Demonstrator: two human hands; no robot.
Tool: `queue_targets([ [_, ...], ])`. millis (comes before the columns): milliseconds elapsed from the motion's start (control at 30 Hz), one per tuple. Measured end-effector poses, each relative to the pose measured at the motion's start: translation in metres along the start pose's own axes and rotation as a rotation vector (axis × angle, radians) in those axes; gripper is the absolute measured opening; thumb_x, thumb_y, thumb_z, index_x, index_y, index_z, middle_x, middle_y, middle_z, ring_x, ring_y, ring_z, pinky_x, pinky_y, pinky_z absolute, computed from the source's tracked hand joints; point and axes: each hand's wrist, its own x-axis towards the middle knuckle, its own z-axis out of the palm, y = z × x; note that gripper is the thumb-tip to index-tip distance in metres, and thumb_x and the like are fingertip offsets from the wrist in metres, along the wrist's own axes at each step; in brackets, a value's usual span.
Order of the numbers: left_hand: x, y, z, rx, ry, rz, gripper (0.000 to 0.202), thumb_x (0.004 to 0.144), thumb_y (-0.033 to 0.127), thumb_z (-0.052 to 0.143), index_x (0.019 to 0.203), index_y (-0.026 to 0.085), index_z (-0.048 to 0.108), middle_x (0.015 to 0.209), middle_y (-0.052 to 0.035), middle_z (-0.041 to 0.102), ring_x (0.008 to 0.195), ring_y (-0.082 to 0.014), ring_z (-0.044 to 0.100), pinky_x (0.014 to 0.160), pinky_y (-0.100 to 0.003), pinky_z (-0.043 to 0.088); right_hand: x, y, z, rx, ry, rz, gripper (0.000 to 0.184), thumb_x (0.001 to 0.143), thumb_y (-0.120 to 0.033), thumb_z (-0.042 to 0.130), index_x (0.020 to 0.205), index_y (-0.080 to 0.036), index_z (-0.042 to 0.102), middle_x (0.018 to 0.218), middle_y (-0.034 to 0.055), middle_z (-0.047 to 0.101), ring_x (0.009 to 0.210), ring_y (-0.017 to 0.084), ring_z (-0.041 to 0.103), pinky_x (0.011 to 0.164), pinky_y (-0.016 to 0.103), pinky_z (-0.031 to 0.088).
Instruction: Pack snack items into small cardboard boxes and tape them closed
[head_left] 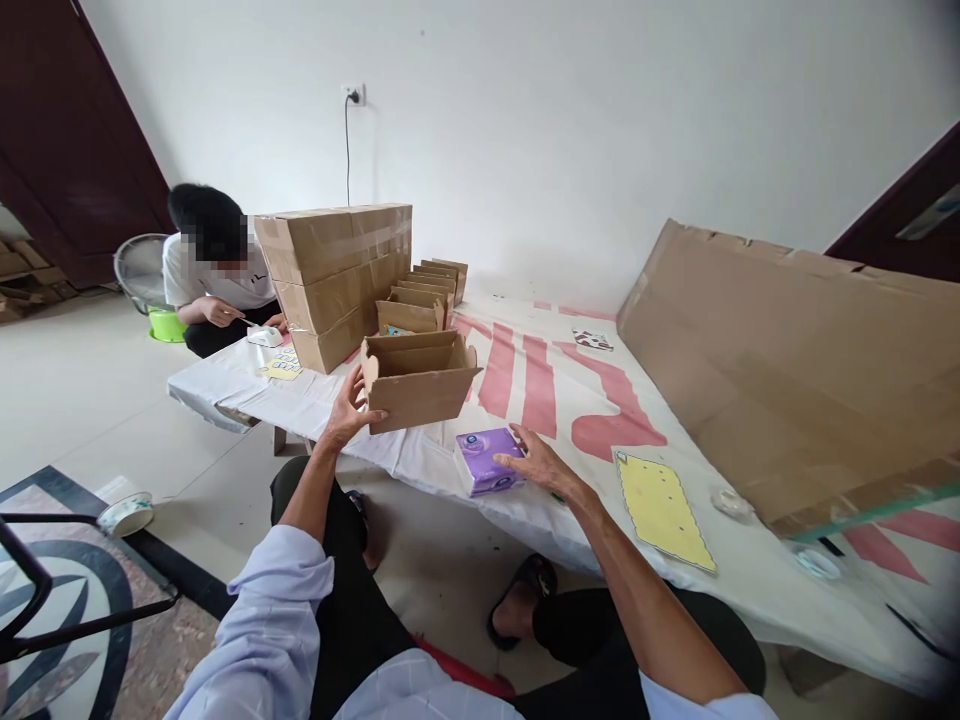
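Nearest, between the wearer's pale blue checked sleeves [274, 590], the bare right hand [541, 462] reaches over the edge of a table under a white cover with red markings [742, 568]. Its thumb and fingers stand wide, at the right end of a purple, block-shaped, plastic-wrapped packet [484, 462] lying near the front edge; whether they press on it I cannot tell.

Just beyond and to the left, the left hand [346, 410] holds an open-topped brown cardboard box [420, 395] by its left end, thumb on the front wall, mouth upward. Whether its base touches the cover is unclear. The step in hand looks like steadying the box while the other hand addresses the packet; any move with the packet calls for closing thumb and fingers on its sides and keeping the box firm.

To the right lies a flat yellow wavy-edged card [664, 510]. Behind the box runs a row of open brown boxes [414, 312], beside a block of stacked, taped brown cartons [330, 290]. A large brown cardboard sheet [795, 370] slants at the right. Past the table's left end, a co-worker in a white shirt [184, 275] crouches, bent over a small white object [265, 337].
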Motion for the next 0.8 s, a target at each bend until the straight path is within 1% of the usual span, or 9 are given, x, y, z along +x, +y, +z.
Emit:
queue_targets([
  [67, 0.001, -0.008, -0.005, 0.085, 0.009, -0.015, 0.127, 0.045, 0.02, 0.104, 0.16, 0.034, 0.05, 0.169, -0.0133, 0.047, 0.155, -0.0386, 0.046, 0.113, -0.044, 0.053, 0.0, 0.007, 0.003, -0.001, -0.035, 0.033, 0.096, 0.071, -0.056, 0.093, 0.154, -0.018, 0.062, 0.157, 0.0218, 0.063, 0.142, 0.04, 0.063, 0.119, 0.058, 0.051],
  [167, -0.002, -0.02, -0.006, 0.137, -0.02, -0.041, 0.131, 0.045, 0.019, 0.103, 0.162, 0.033, 0.048, 0.167, -0.0157, 0.047, 0.158, -0.0405, 0.041, 0.115, -0.048, 0.051, 0.004, 0.013, 0.009, 0.014, -0.017, 0.051, 0.106, 0.063, -0.053, 0.097, 0.156, -0.018, 0.059, 0.154, 0.0205, 0.066, 0.138, 0.039, 0.066, 0.119, 0.056, 0.052],
  [267, -0.006, -0.027, -0.005, 0.116, -0.08, -0.084, 0.131, 0.047, 0.017, 0.101, 0.164, 0.033, 0.045, 0.17, -0.0163, 0.043, 0.16, -0.0417, 0.038, 0.114, -0.048, 0.053, 0.009, 0.016, 0.01, 0.076, 0.001, 0.086, 0.113, 0.062, -0.058, 0.098, 0.158, -0.014, 0.057, 0.148, 0.0248, 0.069, 0.131, 0.04, 0.07, 0.111, 0.054, 0.058],
  [333, -0.008, -0.027, -0.006, 0.096, -0.112, -0.121, 0.131, 0.048, 0.017, 0.1, 0.165, 0.032, 0.043, 0.173, -0.0169, 0.04, 0.16, -0.0426, 0.038, 0.111, -0.047, 0.056, 0.012, 0.017, 0.008, 0.118, -0.01, 0.114, 0.108, 0.064, -0.063, 0.097, 0.154, -0.013, 0.061, 0.143, 0.0264, 0.071, 0.125, 0.04, 0.073, 0.105, 0.053, 0.061],
  [433, -0.009, -0.024, -0.009, 0.051, -0.152, -0.153, 0.128, 0.05, 0.016, 0.098, 0.165, 0.031, 0.043, 0.175, -0.0163, 0.038, 0.16, -0.042, 0.039, 0.105, -0.045, 0.06, 0.015, 0.017, 0.006, 0.134, -0.041, 0.099, 0.094, 0.065, -0.062, 0.097, 0.142, -0.015, 0.07, 0.136, 0.0228, 0.075, 0.12, 0.038, 0.075, 0.103, 0.051, 0.062],
  [500, -0.006, -0.021, -0.014, 0.025, -0.166, -0.159, 0.125, 0.051, 0.014, 0.096, 0.164, 0.03, 0.045, 0.173, -0.015, 0.042, 0.158, -0.0404, 0.042, 0.105, -0.043, 0.061, 0.017, 0.017, 0.007, 0.138, -0.06, 0.075, 0.086, 0.065, -0.059, 0.098, 0.136, -0.017, 0.073, 0.13, 0.0186, 0.078, 0.117, 0.036, 0.075, 0.103, 0.049, 0.062],
  [600, 0.003, -0.016, -0.023, 0.013, -0.16, -0.158, 0.118, 0.049, 0.009, 0.093, 0.158, 0.027, 0.053, 0.162, -0.0133, 0.056, 0.152, -0.038, 0.05, 0.111, -0.043, 0.058, 0.019, 0.019, 0.009, 0.153, -0.096, 0.075, 0.082, 0.068, -0.058, 0.097, 0.136, -0.019, 0.073, 0.123, 0.0136, 0.08, 0.111, 0.033, 0.075, 0.1, 0.048, 0.062],
  [700, 0.02, -0.012, -0.034, 0.038, -0.14, -0.154, 0.111, 0.047, 0.008, 0.09, 0.152, 0.024, 0.059, 0.149, -0.0112, 0.066, 0.142, -0.0354, 0.058, 0.117, -0.044, 0.054, 0.02, 0.023, 0.012, 0.145, -0.115, 0.094, 0.086, 0.07, -0.059, 0.094, 0.142, -0.018, 0.07, 0.129, 0.0144, 0.078, 0.115, 0.033, 0.074, 0.102, 0.047, 0.061],
  [800, 0.044, -0.009, -0.045, 0.074, -0.114, -0.146, 0.105, 0.045, 0.007, 0.087, 0.146, 0.023, 0.062, 0.14, -0.0091, 0.071, 0.136, -0.0334, 0.061, 0.118, -0.045, 0.053, 0.019, 0.029, 0.014, 0.116, -0.098, 0.093, 0.092, 0.07, -0.061, 0.091, 0.147, -0.018, 0.066, 0.137, 0.0158, 0.075, 0.121, 0.034, 0.073, 0.105, 0.046, 0.06],
])
